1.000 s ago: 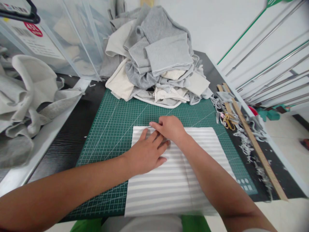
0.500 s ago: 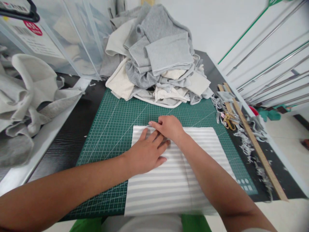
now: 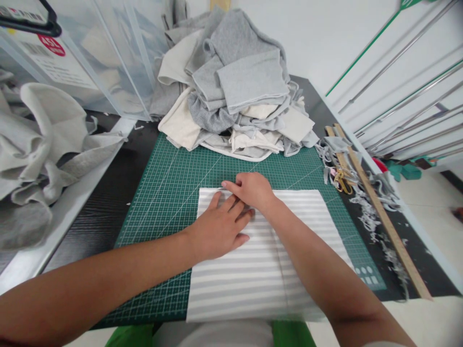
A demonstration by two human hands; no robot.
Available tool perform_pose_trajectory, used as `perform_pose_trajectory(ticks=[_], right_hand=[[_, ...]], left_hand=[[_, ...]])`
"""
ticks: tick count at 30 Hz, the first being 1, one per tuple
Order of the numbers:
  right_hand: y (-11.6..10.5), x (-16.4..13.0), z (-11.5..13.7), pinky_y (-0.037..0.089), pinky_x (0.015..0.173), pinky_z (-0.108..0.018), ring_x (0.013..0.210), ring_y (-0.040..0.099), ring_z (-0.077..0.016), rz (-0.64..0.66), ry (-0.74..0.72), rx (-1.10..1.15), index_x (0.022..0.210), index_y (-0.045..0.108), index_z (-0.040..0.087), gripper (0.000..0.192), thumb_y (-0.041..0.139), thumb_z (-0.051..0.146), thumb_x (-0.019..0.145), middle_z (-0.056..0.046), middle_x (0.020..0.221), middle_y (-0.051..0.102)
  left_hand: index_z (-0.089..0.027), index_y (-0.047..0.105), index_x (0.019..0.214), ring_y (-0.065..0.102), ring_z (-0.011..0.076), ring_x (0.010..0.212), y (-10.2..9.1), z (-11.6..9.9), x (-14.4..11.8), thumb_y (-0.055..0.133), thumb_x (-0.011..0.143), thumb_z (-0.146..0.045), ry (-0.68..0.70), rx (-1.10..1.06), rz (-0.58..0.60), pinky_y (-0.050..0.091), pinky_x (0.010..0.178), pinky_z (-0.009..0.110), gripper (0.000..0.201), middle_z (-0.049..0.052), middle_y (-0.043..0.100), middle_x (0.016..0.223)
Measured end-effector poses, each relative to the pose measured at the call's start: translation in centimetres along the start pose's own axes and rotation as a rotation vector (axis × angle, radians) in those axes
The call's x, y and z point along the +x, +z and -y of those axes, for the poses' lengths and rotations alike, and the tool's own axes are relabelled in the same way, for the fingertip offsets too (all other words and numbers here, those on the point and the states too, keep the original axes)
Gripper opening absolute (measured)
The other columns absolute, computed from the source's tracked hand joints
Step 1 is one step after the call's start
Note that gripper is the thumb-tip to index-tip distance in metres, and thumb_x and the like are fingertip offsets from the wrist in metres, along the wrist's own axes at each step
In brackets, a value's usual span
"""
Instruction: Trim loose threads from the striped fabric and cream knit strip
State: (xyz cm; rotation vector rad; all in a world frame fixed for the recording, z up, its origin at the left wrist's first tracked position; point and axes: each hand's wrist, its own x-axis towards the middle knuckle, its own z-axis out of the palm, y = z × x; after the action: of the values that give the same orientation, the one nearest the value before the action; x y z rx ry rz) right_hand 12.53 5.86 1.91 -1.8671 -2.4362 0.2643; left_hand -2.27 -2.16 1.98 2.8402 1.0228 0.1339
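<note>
Fingers [image 3: 231, 205] of the left hand [image 3: 217, 231] are lying flat and spread on the striped fabric [image 3: 253, 270], pressing it down onto the green cutting mat [image 3: 166, 193]. From the head camera, the only view, the right hand [image 3: 253, 190] is crossing just over those fingertips, its own fingers curled and pinching at the cloth's far edge. Something thin and pale is showing at the pinch, possibly a pin or needle, though it is too small to tell. If it is sharp, it is sitting very close to the left fingertips, and a slip could prick them. The fabric is hanging off the mat's near edge, so any easing of the flat hand could let it slide or skew. Behind, the heaped grey and cream cloth pile [image 3: 235, 91] is leaning toward the mat; scissors [image 3: 340, 179] and a wooden ruler [image 3: 379, 212] are lying among scraps to the right.
</note>
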Motion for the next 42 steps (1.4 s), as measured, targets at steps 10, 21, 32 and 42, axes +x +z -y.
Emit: perform_pose_trajectory(ticks=[10,21,32,42], right_hand=[[-0.1,0.6,0.2,0.019,0.051,-0.028,0.054,0.045,-0.0125,0.014,-0.080,0.005,0.061,0.059,0.020,0.062,0.035,0.071,0.087,-0.002,0.061,0.062],[-0.1,0.6,0.8,0.019,0.052,-0.029,0.057,0.050,-0.0145,0.016,-0.085,-0.080,0.069,0.064,0.021,0.057,0.036,0.066,0.089,-0.004,0.064,0.064],[-0.5,0.7,1.2,0.021,0.051,-0.029,0.055,0.047,-0.0134,0.037,-0.081,-0.002,0.064,0.061,0.020,0.058,0.034,0.064,0.091,-0.003,0.062,0.063],[0.0,1.1,1.7,0.021,0.051,-0.028,0.056,0.047,-0.0135,0.030,-0.079,-0.007,0.064,0.062,0.020,0.055,0.042,0.066,0.087,-0.002,0.061,0.062]], left_hand=[[-0.024,0.044,0.139,0.032,0.0326,0.133,0.0,0.1,0.0,0.039,0.094,-0.053,0.010,0.005,0.003,0.022,0.110,0.056,0.053,0.011,0.043,0.143],[-0.024,0.042,0.140,0.032,0.0330,0.133,0.2,0.2,0.0,0.039,0.094,-0.053,0.008,-0.017,0.001,0.022,0.109,0.057,0.055,0.011,0.043,0.141],[-0.023,0.043,0.140,0.031,0.0342,0.133,0.4,0.2,-0.1,0.040,0.094,-0.053,0.009,-0.015,-0.014,0.023,0.108,0.057,0.055,0.012,0.044,0.141],[-0.023,0.044,0.138,0.032,0.0336,0.132,0.3,0.2,-0.1,0.041,0.094,-0.052,0.011,-0.006,-0.029,0.025,0.107,0.056,0.053,0.011,0.044,0.141]])
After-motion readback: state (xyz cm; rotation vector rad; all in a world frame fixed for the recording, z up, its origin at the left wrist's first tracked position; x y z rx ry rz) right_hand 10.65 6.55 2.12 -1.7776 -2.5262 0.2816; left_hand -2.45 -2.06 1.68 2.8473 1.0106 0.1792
